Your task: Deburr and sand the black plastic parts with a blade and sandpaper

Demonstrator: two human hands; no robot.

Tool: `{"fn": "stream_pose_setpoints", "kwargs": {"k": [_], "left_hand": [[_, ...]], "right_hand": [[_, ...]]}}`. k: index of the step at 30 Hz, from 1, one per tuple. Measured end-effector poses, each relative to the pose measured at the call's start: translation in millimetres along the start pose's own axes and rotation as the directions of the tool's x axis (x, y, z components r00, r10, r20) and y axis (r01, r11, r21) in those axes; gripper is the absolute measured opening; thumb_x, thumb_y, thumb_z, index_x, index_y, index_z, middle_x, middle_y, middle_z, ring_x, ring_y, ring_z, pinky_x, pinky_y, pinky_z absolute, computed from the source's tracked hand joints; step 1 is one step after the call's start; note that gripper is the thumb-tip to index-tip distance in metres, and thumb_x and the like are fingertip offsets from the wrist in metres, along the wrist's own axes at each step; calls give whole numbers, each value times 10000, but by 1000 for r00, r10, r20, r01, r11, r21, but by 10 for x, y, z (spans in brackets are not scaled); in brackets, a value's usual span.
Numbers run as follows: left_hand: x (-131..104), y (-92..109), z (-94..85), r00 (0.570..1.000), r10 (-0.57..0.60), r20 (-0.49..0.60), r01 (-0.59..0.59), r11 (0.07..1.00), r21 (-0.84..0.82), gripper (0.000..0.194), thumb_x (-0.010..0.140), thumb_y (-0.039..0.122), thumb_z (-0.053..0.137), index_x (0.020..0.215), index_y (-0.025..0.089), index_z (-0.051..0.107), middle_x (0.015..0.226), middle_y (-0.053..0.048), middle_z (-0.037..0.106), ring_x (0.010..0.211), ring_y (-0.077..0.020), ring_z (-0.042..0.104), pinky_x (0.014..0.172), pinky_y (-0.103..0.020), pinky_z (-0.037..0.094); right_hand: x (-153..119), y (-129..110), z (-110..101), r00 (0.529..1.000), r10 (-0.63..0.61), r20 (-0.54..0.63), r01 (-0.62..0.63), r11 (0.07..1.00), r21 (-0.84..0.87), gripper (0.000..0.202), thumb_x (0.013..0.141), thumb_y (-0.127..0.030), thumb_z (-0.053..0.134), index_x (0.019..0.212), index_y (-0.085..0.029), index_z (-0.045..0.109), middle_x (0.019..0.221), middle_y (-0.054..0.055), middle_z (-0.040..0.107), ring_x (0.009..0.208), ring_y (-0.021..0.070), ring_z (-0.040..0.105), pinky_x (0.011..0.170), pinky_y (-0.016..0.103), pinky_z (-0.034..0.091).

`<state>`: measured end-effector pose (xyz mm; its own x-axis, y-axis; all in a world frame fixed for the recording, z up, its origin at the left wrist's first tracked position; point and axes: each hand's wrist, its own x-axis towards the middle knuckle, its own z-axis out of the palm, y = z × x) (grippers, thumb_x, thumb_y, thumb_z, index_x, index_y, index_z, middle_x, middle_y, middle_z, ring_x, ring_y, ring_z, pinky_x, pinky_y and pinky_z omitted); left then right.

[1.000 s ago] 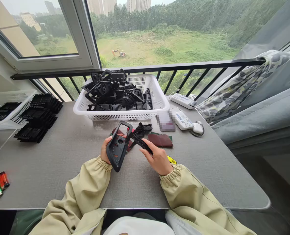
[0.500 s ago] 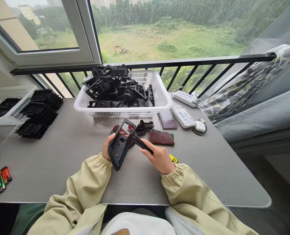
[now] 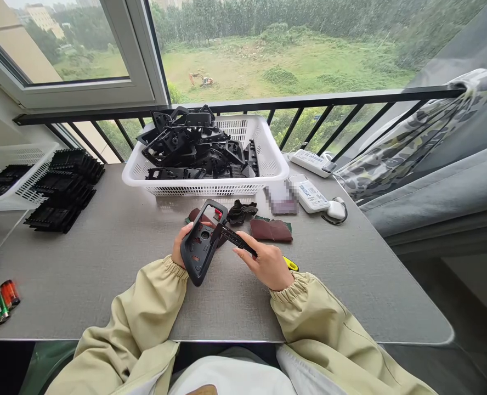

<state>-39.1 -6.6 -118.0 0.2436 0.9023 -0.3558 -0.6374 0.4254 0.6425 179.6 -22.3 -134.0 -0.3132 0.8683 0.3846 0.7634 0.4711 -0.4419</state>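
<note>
My left hand grips the left side of a black moulded plastic part, which has a large opening at the top and small holes in its face. It is tilted up above the table. A black caliper with fine scale marks is pinched between the thumb and fingers of my right hand. Its jaw end touches the right edge of the part. Below them lie dark red cloth pieces and a crumpled black piece. A yellow handle shows partly behind my right hand.
Behind, a white basket is heaped with black plastic parts. Stacked black pieces and another white basket stand left. Two batteries lie front left. White boxes and a small white case lie right.
My hands, the plastic part and the caliper hold almost the same pose. The whole view has shifted very slightly.
</note>
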Motion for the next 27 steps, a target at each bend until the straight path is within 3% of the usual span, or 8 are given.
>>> {"fn": "stream_pose_setpoints", "kwargs": {"k": [8, 11, 13, 17, 19, 24, 27], "left_hand": [[-3, -13, -45, 1000, -3, 11, 4, 995, -101, 396, 820, 457, 621, 1013, 123, 714, 929, -104, 763, 840, -239, 721, 797, -367, 569], [-2, -57, -43, 996, 86, 12, -84, 992, -90, 446, 779, 452, 692, 1123, 168, 678, 1080, -106, 744, 1072, -299, 677, 949, -464, 522], [9, -85, -30, 983, 180, -40, -182, 983, -35, 480, 730, 434, 754, 1129, 179, 673, 1080, -103, 744, 1113, -326, 656, 961, -492, 513], [48, -113, -2, 897, 400, -188, -388, 916, 99, 405, 621, 334, 853, 969, 188, 707, 963, -58, 763, 1016, -287, 694, 900, -404, 544], [63, -125, -2, 851, 479, -217, -459, 878, 139, 430, 592, 300, 869, 979, 211, 704, 964, -34, 759, 1017, -262, 690, 916, -377, 530], [74, -194, -47, 762, 581, -285, -533, 814, 232, 687, 517, 264, 904, 1147, 278, 631, 1011, 15, 728, 1056, -206, 663, 953, -307, 486], [67, -226, -68, 734, 603, -312, -545, 798, 258, 781, 473, 249, 923, 1174, 299, 581, 1104, 7, 694, 1127, -209, 632, 974, -298, 471]], "right_hand": [[39, -35, -13, 992, 112, -62, -114, 993, -30, 336, 936, -377, 460, 1074, -150, 667, 608, 17, 700, 458, 164, 617, 482, 253, 398], [43, -29, -18, 990, 124, -60, -125, 992, -8, 330, 939, -373, 464, 1096, -153, 653, 666, 32, 727, 494, 171, 643, 499, 253, 425], [39, -26, -16, 992, 120, -41, -119, 993, 17, 330, 945, -381, 466, 1114, -163, 646, 696, 38, 737, 518, 175, 657, 512, 255, 441], [28, -17, 7, 992, 129, -13, -128, 992, 17, 341, 952, -396, 470, 1144, -171, 641, 731, 48, 750, 556, 195, 681, 525, 269, 462], [24, -5, 26, 990, 140, 0, -140, 990, -9, 351, 955, -398, 469, 1161, -169, 638, 738, 55, 756, 582, 214, 697, 527, 281, 472], [15, 36, 74, 990, 141, 22, -139, 988, -61, 380, 960, -398, 483, 1210, -152, 629, 840, 92, 781, 664, 253, 731, 545, 304, 492], [14, 53, 85, 990, 137, 30, -134, 986, -95, 416, 967, -404, 484, 1273, -153, 611, 853, 96, 786, 671, 255, 735, 543, 302, 487]]}}
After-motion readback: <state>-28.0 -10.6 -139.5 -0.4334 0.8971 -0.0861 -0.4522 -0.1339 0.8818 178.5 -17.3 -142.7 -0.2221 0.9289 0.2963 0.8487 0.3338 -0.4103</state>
